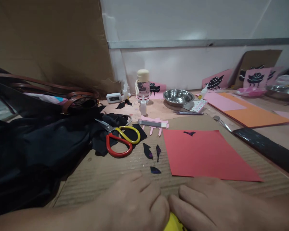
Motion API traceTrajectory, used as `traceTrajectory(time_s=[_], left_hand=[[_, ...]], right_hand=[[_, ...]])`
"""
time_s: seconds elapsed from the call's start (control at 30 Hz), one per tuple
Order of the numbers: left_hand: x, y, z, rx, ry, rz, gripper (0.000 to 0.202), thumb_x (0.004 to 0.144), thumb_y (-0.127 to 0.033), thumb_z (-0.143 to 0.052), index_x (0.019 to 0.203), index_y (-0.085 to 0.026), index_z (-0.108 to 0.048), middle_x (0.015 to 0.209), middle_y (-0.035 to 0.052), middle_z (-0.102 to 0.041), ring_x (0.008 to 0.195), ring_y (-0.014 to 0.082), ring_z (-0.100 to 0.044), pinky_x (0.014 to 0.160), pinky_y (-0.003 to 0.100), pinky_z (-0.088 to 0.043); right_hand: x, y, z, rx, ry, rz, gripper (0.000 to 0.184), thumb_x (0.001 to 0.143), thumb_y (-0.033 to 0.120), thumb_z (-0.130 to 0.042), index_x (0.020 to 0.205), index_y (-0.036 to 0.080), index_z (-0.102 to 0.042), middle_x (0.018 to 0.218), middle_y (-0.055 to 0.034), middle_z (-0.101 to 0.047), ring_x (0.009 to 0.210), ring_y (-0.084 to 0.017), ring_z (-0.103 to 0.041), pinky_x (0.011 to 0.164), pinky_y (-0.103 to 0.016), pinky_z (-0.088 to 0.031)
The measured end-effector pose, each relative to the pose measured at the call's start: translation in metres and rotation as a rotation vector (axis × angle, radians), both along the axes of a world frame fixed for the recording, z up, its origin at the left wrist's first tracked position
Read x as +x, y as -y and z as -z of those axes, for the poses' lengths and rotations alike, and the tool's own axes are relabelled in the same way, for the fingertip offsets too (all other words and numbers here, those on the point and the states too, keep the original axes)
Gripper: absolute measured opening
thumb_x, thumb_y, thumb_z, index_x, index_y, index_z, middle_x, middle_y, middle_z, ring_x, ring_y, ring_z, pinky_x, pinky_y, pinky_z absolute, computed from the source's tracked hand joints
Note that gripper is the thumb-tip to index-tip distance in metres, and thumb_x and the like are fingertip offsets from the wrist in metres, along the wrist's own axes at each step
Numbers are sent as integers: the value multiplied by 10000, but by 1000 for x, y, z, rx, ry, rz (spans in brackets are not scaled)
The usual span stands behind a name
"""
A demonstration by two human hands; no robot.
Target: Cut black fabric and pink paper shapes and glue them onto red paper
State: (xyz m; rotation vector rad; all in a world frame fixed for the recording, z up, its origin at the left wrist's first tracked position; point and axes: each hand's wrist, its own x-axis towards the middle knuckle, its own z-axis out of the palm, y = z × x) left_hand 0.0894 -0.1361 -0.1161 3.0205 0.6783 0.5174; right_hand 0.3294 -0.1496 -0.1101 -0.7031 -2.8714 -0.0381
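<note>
My left hand (137,200) and my right hand (209,203) are closed side by side at the near edge, knuckles up. Between them shows part of a yellow object with dark marks (173,223); its kind is hidden by the fingers and the frame edge. Just beyond my right hand lies a red paper sheet (207,155) with a small black cutout (189,133) near its far edge. Several dark leaf-shaped pieces (148,151) lie left of the sheet. Farther left, scissors (119,138) with one red and one yellow handle rest over black scraps (114,119).
Black cloth (38,154) and brown straps fill the left. Behind stand a small glue bottle (143,106), a cream-lidded bottle (143,83) and a metal bowl (178,97). To the right are orange paper (262,112), a spoon (222,123) and a long black object (265,146).
</note>
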Motion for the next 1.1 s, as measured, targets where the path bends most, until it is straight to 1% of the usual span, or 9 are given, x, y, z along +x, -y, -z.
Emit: traceTrajectory(time_s=[0.13, 0.27, 0.4, 0.5, 0.6, 0.73, 0.83, 1.0, 1.1], left_hand=[[-17, -16, -22, -133, 168, 7, 373, 1028, -389, -376, 778, -245, -612, 686, 0, -645, 597, 167, -564, 552, 276, -419], [-27, -59, -38, -251, 323, -236, 348, 1022, -435, -437, 855, -211, -645, 796, 1, -661, 727, 167, -604, 681, 271, -469], [-36, -109, -20, -155, 155, -471, 342, 964, -456, -546, 1061, -155, -677, 1046, 99, -707, 1002, 275, -625, 935, 417, -481], [-42, -123, -1, -56, 71, -546, 520, 964, -484, -539, 1325, -113, -593, 1324, 183, -619, 1279, 367, -519, 1094, 535, -384], [-38, -105, 5, -65, 197, -437, 553, 994, -453, -499, 1458, -154, -467, 1474, 166, -503, 1384, 324, -438, 1152, 502, -341], [-18, -59, 2, -323, 315, -73, 622, 912, -598, -621, 1383, -209, -501, 1277, 110, -647, 1133, 262, -612, 988, 403, -483], [-3, -35, -2, -570, 330, -65, 635, 773, -575, -801, 1253, -237, -559, 1144, 55, -693, 990, 228, -654, 860, 340, -528], [9, -26, -5, -882, 461, -151, 216, 866, -296, -719, 1011, -218, -579, 918, -14, -680, 787, 142, -629, 695, 243, -495], [9, -31, -3, -968, 609, -233, 173, 890, -329, -665, 951, -213, -552, 861, -24, -615, 752, 130, -577, 656, 232, -472]], right_hand=[[16, -14, -7, 184, -98, 80, 201, 1012, 217, -421, 1054, 187, -615, 671, -20, -678, 505, -190, -576, 473, -315, -390], [18, -22, -7, -95, -120, 240, 212, 870, 257, -728, 1055, 210, -636, 791, -2, -714, 604, -168, -621, 499, -247, -408], [9, -21, 1, -306, -96, 230, 147, 831, 198, -783, 883, 215, -647, 765, 19, -688, 592, -140, -591, 530, -220, -419], [6, -22, 1, -383, -82, 269, 81, 884, 224, -738, 872, 212, -659, 827, -5, -700, 632, -144, -605, 560, -223, -434], [7, -26, -1, -487, -147, 311, 127, 949, 318, -669, 883, 210, -661, 867, -18, -709, 642, -144, -611, 566, -229, -444], [8, -34, 4, -676, -344, 274, 211, 994, 403, -602, 1025, 201, -650, 887, -9, -731, 721, -150, -659, 660, -243, -497], [6, -36, 12, -706, -400, 237, 286, 971, 396, -649, 1169, 189, -637, 1016, -38, -748, 854, -175, -687, 761, -269, -516], [3, -33, 18, -714, -345, 210, 323, 898, 455, -739, 1106, 217, -673, 1009, -21, -746, 859, -174, -686, 729, -248, -497], [9, -34, 18, -386, -247, 197, 352, 935, 418, -703, 1223, 234, -621, 910, -11, -727, 745, -172, -660, 617, -244, -450]])
